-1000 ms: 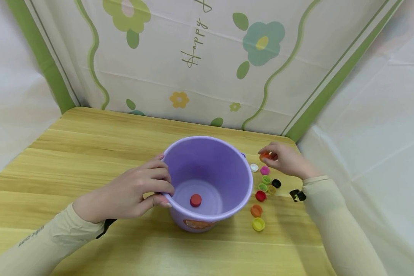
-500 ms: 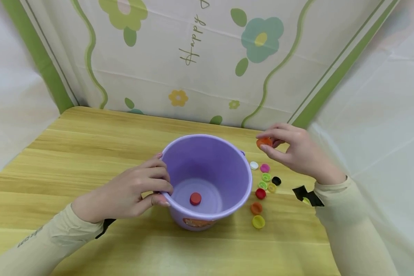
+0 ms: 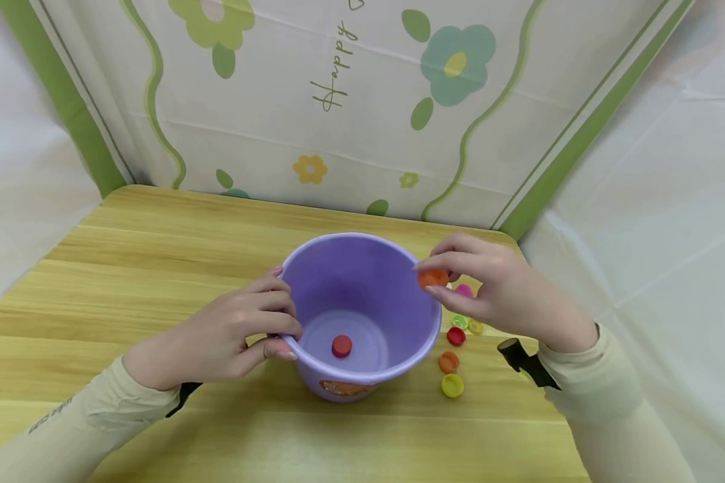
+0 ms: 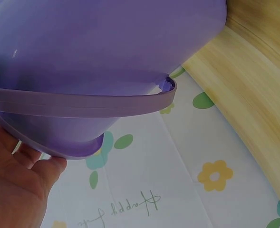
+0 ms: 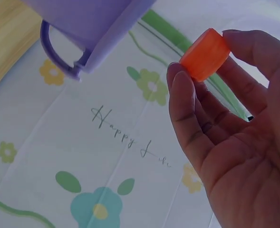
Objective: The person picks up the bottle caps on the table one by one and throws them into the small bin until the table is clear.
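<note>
A purple bucket (image 3: pixel 362 288) stands upright on the wooden table, with a red bottle cap (image 3: pixel 341 346) on its floor. My left hand (image 3: pixel 217 332) grips the bucket's left rim, thumb outside and fingertips over the edge. In the left wrist view the bucket's handle (image 4: pixel 82 104) hangs along its outer wall. My right hand (image 3: pixel 495 282) pinches an orange bottle cap (image 5: pixel 205 54) between thumb and fingers. In the head view that cap overlaps the bucket's right rim. The right wrist view shows the cap held up apart from the bucket wall (image 5: pixel 97 23).
Right of the bucket lie several loose caps, among them a red one (image 3: pixel 456 336), an orange one (image 3: pixel 449 362), a yellow one (image 3: pixel 452 386) and a pink one (image 3: pixel 464 290). My right hand hides some others. A flowered cloth (image 3: pixel 248 121) hangs behind the table (image 3: pixel 157 255).
The right hand has lifted the orange cap off the table's right side and carried it left to the bucket's rim. The left hand stays on the rim.
</note>
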`<move>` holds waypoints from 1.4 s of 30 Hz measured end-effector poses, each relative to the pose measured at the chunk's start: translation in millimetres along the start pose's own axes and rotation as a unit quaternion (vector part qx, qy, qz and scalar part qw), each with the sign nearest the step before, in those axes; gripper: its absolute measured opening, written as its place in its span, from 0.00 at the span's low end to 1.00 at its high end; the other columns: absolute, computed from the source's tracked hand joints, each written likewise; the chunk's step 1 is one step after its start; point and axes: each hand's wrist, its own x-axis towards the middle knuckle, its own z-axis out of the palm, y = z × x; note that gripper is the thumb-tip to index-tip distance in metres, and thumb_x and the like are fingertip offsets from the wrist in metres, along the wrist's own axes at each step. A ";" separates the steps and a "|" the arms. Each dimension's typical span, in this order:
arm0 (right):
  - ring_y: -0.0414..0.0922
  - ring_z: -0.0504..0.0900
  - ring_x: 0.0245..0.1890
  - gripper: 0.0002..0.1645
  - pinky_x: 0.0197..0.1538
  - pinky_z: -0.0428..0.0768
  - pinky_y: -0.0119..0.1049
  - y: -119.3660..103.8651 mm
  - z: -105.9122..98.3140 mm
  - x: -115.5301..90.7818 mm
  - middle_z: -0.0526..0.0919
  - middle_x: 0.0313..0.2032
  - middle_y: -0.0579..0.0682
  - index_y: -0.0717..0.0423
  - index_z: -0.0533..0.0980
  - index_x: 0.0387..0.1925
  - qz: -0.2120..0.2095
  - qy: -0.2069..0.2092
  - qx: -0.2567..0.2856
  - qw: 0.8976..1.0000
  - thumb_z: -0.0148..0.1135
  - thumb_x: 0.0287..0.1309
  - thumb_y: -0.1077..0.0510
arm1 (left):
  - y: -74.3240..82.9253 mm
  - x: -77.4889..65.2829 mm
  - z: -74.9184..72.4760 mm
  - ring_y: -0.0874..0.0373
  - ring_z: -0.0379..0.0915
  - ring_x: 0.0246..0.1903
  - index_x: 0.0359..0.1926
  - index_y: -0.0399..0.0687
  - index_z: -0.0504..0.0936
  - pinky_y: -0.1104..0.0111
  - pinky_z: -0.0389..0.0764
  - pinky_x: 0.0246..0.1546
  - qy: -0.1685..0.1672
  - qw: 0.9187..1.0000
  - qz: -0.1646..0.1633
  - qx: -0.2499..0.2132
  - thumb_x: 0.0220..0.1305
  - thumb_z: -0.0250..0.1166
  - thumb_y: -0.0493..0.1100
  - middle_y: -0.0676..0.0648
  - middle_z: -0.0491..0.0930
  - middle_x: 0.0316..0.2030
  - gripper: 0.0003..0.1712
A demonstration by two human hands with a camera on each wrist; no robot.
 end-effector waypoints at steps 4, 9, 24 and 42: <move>0.39 0.78 0.34 0.12 0.34 0.76 0.23 -5.5 7.4 1.6 0.81 0.42 0.46 0.54 0.83 0.46 0.002 -0.013 -0.001 1.000 0.67 0.63 0.53 | -1.0 0.3 0.3 0.57 0.69 0.43 0.37 0.51 0.82 0.47 0.58 0.69 0.010 1.000 0.011 0.001 0.73 0.56 0.54 0.58 0.75 0.35 0.15; 0.38 0.78 0.35 0.21 0.37 0.78 0.24 -9.6 13.0 2.0 0.80 0.43 0.46 0.53 0.83 0.47 0.012 -0.037 0.009 0.999 0.75 0.50 0.67 | -0.2 0.1 0.0 0.57 0.68 0.43 0.37 0.52 0.82 0.46 0.58 0.69 -0.001 1.000 0.001 -0.001 0.72 0.57 0.55 0.57 0.75 0.35 0.15; 0.39 0.78 0.35 0.19 0.36 0.80 0.28 -10.9 23.6 1.9 0.78 0.43 0.46 0.53 0.82 0.49 0.010 -0.077 0.014 0.997 0.74 0.54 0.63 | 0.4 -0.5 -0.5 0.58 0.68 0.44 0.36 0.51 0.82 0.46 0.57 0.70 -0.009 1.000 -0.011 -0.005 0.72 0.57 0.55 0.58 0.75 0.35 0.16; 0.37 0.79 0.36 0.20 0.37 0.80 0.27 -15.1 27.6 5.9 0.78 0.44 0.45 0.52 0.82 0.49 0.006 -0.093 0.019 0.996 0.75 0.52 0.63 | 0.1 -1.4 -0.5 0.59 0.68 0.43 0.37 0.52 0.82 0.44 0.57 0.69 -0.010 1.000 -0.011 -0.004 0.72 0.56 0.55 0.58 0.75 0.35 0.15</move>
